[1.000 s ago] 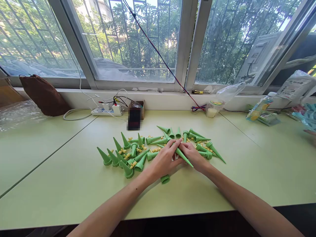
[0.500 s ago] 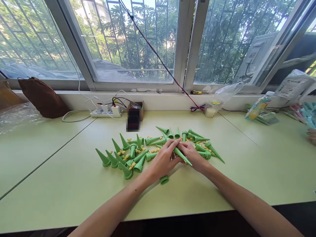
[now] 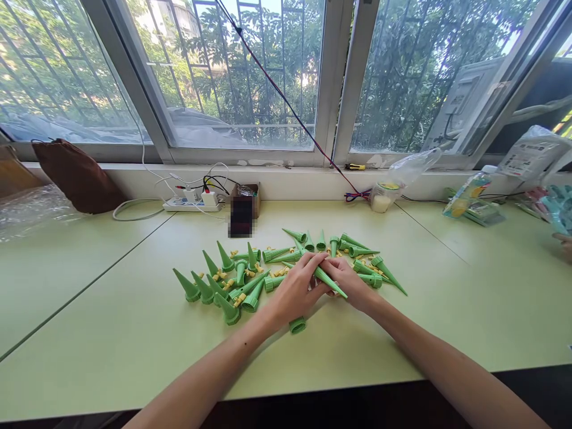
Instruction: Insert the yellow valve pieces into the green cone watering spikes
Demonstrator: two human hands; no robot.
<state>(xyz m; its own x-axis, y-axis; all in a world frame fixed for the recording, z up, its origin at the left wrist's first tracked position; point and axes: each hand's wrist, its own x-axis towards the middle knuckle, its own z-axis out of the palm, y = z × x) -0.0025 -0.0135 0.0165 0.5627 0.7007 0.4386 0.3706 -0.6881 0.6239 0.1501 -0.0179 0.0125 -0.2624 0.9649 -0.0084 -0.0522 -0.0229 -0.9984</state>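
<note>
My left hand [image 3: 297, 287] and my right hand [image 3: 347, 279] meet over the table, both closed around a green plastic watering spike [image 3: 331, 282]. The spike's pointed end sticks out between them, down and to the right; its wide end is hidden by my fingers. Beneath my left wrist lies a green part with a ribbed round opening [image 3: 297, 325]. Several more green spikes [image 3: 229, 311] stand or lie to the left of my hands, and others [image 3: 389, 275] lie behind and to the right. Small yellow valve pieces [image 3: 239, 300] are scattered among them.
A power strip [image 3: 193, 207] with plugs and a small box [image 3: 255, 199] stand at the back near the window. A clear bag with a cup [image 3: 382, 199] and a bottle [image 3: 469, 192] are at the back right. At the right edge, part of another person's hand [image 3: 563, 244] shows.
Both hands and the spike between them stay almost in place. The other person's hand at the right edge has shifted slightly.
</note>
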